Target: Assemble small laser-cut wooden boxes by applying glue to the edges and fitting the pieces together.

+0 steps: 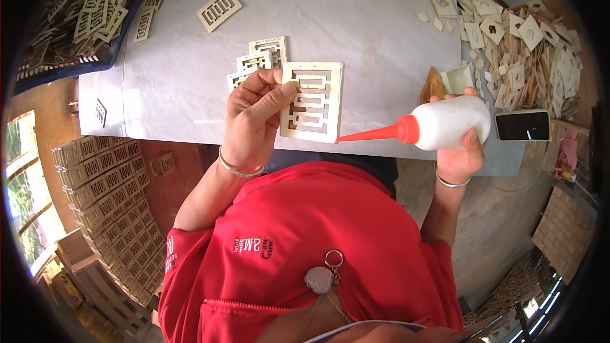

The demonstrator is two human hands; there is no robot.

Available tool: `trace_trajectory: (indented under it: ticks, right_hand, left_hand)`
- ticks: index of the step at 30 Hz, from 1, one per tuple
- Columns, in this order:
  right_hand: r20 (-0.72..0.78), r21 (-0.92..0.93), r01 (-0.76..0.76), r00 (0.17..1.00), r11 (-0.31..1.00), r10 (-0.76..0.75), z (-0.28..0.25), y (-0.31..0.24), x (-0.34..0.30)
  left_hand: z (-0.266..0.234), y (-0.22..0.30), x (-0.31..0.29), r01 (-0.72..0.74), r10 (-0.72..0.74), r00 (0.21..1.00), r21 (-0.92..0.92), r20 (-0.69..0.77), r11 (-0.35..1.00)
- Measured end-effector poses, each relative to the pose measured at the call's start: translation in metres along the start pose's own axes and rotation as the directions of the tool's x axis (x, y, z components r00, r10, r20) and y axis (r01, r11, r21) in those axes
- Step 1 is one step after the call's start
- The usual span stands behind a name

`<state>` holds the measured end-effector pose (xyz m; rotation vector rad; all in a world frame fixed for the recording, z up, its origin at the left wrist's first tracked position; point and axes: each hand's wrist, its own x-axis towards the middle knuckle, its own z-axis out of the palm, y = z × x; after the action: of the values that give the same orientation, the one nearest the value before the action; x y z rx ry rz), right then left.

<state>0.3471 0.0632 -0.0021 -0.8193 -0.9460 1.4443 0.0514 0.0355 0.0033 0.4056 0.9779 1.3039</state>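
Note:
My left hand (257, 105) pinches the left edge of a pale wooden panel (310, 103) with a cut-out slotted pattern, held up above the near part of the table. In my right hand (462, 159) lies a white glue bottle (448, 122), tipped on its side with my fingers wrapped round it. Its long red nozzle (372, 134) points left, the tip at the panel's lower right corner. Whether any glue is coming out cannot be made out. Just beyond my left hand, several similar slotted panels (270, 46) lie overlapping on the table, partly hidden by it.
On the grey table (184, 89) lies one slotted panel (219, 10) farther off. A dark blue crate (70, 70) heaped with panels stands far left. To the right are a phone (522, 126) and a pile of wooden offcuts (534, 57). Stacked panels (108, 197) stand lower left.

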Motion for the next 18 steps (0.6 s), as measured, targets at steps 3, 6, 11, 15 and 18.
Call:
trace_trajectory:
  ticks: [3, 6, 11, 15, 18]
  right_hand:
    - [0.003, 0.032, -0.016, 1.000, 0.999, 0.016, -0.004, -0.003, -0.007]
    - [-0.037, 0.146, 0.016, 0.999, 0.989, -0.010, -0.014, 0.008, -0.011]
    - [-0.406, 0.212, 0.212, 0.907, 0.954, -0.112, -0.046, -0.002, -0.018]
    - [-0.608, 0.079, 0.235, 0.781, 0.969, -0.140, -0.109, 0.006, -0.035]
    - [-0.743, -0.086, 0.194, 0.641, 0.977, -0.193, -0.134, 0.013, -0.047]
  left_hand:
    - [-0.001, -0.003, 0.002, 0.024, -0.024, 0.999, 0.005, 0.027, 1.000]
    - [-0.004, -0.009, 0.005, 0.011, -0.008, 0.999, 0.071, -0.040, 0.997]
    - [-0.016, -0.026, 0.011, -0.012, 0.025, 0.998, 0.193, -0.066, 0.981]
    - [-0.020, -0.049, 0.018, -0.003, 0.023, 0.999, 0.394, -0.046, 0.919]
    - [-0.021, -0.060, 0.023, -0.037, 0.046, 0.999, 0.460, -0.009, 0.887]
